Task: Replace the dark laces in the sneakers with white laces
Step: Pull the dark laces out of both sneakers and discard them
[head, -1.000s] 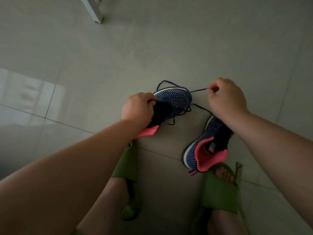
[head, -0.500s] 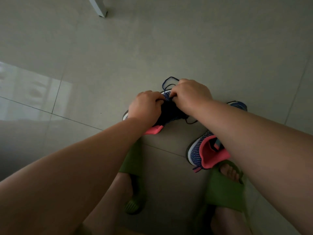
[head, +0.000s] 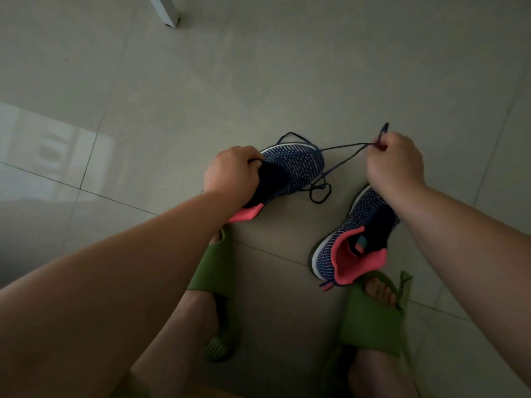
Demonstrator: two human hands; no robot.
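Note:
Two navy knit sneakers with pink collars are low over a tiled floor. My left hand (head: 232, 175) grips the left sneaker (head: 293, 168) at its dark tongue. My right hand (head: 398, 165) pinches the dark lace (head: 342, 155) and holds it stretched out to the right of that sneaker; a loop of the lace sticks up above my fingers and more of it curls on the floor. The right sneaker (head: 353, 248) lies on the floor under my right wrist, its opening toward me. No white lace is in view.
My feet wear green slides, the left slide (head: 215, 271) and the right slide (head: 373, 314), close below the sneakers. A white furniture leg (head: 168, 11) stands at the top. Grey floor tiles (head: 143, 96) stretch all around.
My right hand has left the left sneaker's tongue and swung out to the right, drawing a length of dark lace with it. My left hand still holds the sneaker.

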